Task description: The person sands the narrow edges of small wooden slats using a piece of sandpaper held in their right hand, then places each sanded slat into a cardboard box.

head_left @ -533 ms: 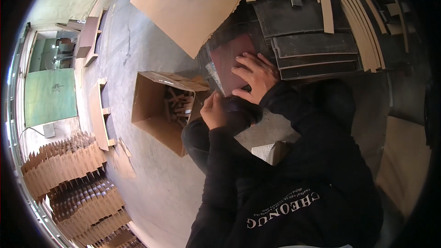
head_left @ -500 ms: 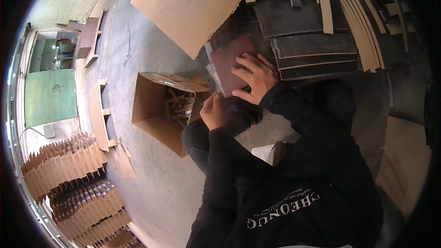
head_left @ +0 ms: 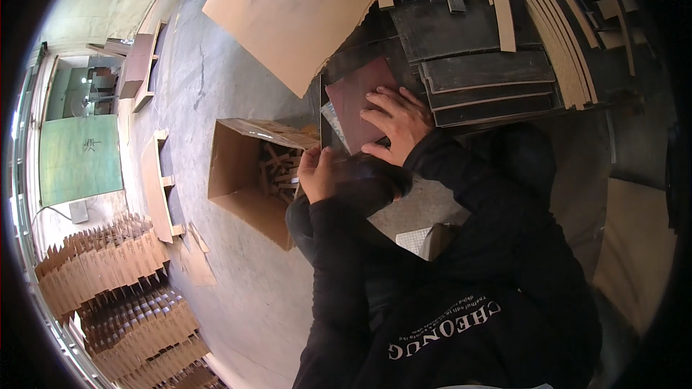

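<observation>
My right hand lies with fingers spread on a reddish-brown sheet, pressing it from above. A pale printed piece sticks out from under the sheet's left edge. My left hand is closed in a pinch beside the sheet's near left corner. From its fingertips a thin dark strip runs away from me, along the left of the sheet and apart from it. Just left of this hand stands an open cardboard box with many small brown wooden offcuts inside.
A large tan board lies beyond the sheet. Dark panels and long tan strips are stacked at the right. Another tan board leans at far right. Stacked notched brown pieces stand at the lower left.
My left hand has moved left, away from the sheet, and the thin dark strip now shows apart from it. My right hand stays on the sheet, which sits slightly turned; more of the printed piece shows.
</observation>
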### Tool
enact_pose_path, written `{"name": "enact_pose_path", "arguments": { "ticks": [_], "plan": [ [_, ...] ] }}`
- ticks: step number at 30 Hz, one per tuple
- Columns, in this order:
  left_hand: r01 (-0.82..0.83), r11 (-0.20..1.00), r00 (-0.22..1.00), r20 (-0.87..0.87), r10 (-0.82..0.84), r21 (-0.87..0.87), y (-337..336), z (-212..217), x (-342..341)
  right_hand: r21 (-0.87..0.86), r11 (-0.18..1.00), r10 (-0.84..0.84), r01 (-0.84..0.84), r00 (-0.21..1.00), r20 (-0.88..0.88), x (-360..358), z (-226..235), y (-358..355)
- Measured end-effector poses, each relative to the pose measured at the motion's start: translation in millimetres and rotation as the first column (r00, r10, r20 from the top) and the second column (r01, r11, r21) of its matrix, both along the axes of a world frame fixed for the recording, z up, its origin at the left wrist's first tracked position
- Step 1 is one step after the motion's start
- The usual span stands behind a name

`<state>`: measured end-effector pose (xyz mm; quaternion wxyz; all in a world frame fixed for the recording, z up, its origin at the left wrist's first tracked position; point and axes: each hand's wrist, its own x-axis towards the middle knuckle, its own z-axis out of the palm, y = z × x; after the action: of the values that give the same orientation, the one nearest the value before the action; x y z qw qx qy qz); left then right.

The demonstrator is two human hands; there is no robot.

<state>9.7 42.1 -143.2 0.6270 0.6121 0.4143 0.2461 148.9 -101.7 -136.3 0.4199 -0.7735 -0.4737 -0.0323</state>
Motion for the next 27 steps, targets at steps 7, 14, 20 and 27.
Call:
{"name": "enact_pose_path", "arguments": {
  "ticks": [7, 14, 20, 27],
  "plan": [
    [-0.105, 0.894, 0.957, 0.200, 0.209, -0.435, -14, -12, -28, 0.015, 1.000, 0.009, -0.009, 1.000, -0.004, -3, 1, -1],
    [0.005, 0.866, 0.931, 0.319, 0.179, -0.500, -39, 15, -44, -0.003, 1.000, 0.010, -0.010, 1.000, 0.009, -2, 1, 2],
    [0.345, 0.687, 0.897, -0.439, -0.042, 0.640, -46, 47, -9, -0.052, 0.999, -0.001, 0.003, 0.999, 0.032, 2, 4, -1],
    [0.729, 0.271, 0.666, -0.743, -0.070, 0.629, -36, 42, 26, -0.064, 0.998, -0.017, 0.018, 1.000, 0.007, -2, -13, -1]
  ]
}}
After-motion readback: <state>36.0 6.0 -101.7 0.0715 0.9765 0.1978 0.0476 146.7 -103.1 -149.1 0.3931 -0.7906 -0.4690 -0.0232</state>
